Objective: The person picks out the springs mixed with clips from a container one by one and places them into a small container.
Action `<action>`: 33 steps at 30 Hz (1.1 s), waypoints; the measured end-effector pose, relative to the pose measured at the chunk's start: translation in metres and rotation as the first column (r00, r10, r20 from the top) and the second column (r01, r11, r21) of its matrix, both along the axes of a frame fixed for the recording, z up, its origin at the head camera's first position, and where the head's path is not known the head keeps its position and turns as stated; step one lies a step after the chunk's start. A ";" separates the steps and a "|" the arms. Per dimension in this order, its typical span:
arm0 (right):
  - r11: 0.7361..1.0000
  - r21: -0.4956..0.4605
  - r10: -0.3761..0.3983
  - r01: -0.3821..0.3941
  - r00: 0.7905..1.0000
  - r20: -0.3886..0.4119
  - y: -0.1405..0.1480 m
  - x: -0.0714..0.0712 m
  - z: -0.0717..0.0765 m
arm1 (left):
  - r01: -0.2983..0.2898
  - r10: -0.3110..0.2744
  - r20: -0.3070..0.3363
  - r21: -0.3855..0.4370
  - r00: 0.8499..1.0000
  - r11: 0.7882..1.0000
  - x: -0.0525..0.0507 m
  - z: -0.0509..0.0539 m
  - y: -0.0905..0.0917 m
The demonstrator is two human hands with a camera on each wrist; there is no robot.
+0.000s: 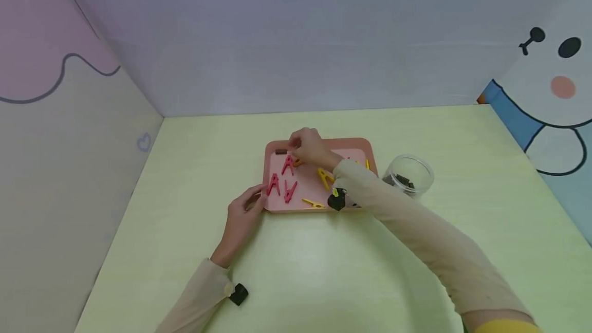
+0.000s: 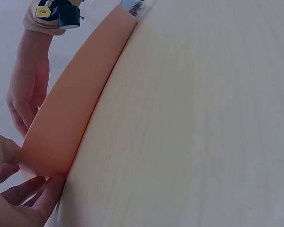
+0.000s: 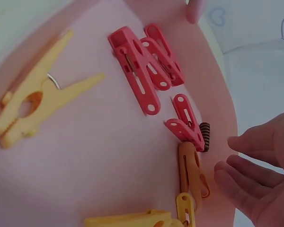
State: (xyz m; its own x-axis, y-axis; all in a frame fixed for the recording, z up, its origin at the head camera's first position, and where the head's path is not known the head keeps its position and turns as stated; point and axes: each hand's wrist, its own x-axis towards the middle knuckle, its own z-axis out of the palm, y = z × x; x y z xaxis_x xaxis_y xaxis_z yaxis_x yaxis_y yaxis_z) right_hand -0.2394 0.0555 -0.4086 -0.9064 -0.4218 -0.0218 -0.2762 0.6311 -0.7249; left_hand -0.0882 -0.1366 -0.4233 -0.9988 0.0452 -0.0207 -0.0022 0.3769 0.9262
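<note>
A pink tray [image 1: 296, 208] holds red clothespins [image 1: 274, 184], yellow clothespins [image 1: 314, 203] and a brown one [image 3: 189, 165]. One dark ribbed piece, like a small coil spring [image 3: 205, 137], lies by the far wall beside a red clothespin. My left hand [image 1: 242, 217] grips the tray's near left corner, fingers bent against its outer wall [image 2: 75, 104]. Over the far left part of the tray, my right hand [image 1: 311, 147] reaches with thumb and fingers apart; nothing shows between them in the right wrist view. My right forearm hides part of the tray's right side.
A clear round container [image 1: 418, 166] with several dark ribbed pieces [image 1: 404, 181] stands just right of the tray, close to my right sleeve [image 1: 416, 240]. The pale table [image 1: 287, 281] meets a wall [image 1: 300, 66] behind the tray.
</note>
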 end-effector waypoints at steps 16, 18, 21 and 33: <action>0.989 0.122 0.078 -0.082 0.996 0.035 -0.035 0.002 -0.005 | 0.004 -0.004 0.007 -0.012 1.000 1.000 0.002 -0.012 -0.004; 0.988 0.106 0.108 -0.112 0.993 0.043 -0.037 0.004 -0.005 | 0.011 -0.010 0.021 -0.016 1.000 1.000 0.004 -0.005 -0.002; 0.983 0.093 0.154 -0.156 0.988 0.024 -0.040 0.006 -0.005 | 0.013 -0.013 0.019 -0.007 1.000 1.000 0.001 -0.015 -0.004; 0.979 0.173 0.117 -0.112 0.993 -0.020 -0.046 0.008 -0.015 | 0.030 -0.031 -0.028 -0.034 0.999 0.999 -0.001 -0.031 -0.007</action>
State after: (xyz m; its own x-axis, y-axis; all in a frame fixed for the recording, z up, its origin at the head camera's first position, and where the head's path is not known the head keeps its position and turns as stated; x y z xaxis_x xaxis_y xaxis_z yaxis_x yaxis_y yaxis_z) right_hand -0.2318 0.0094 -0.4232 -0.8538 -0.5149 -0.0763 -0.3737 0.7084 -0.5987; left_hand -0.0887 -0.1431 -0.4544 -0.9972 0.0752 0.0053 0.0356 0.4077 0.9124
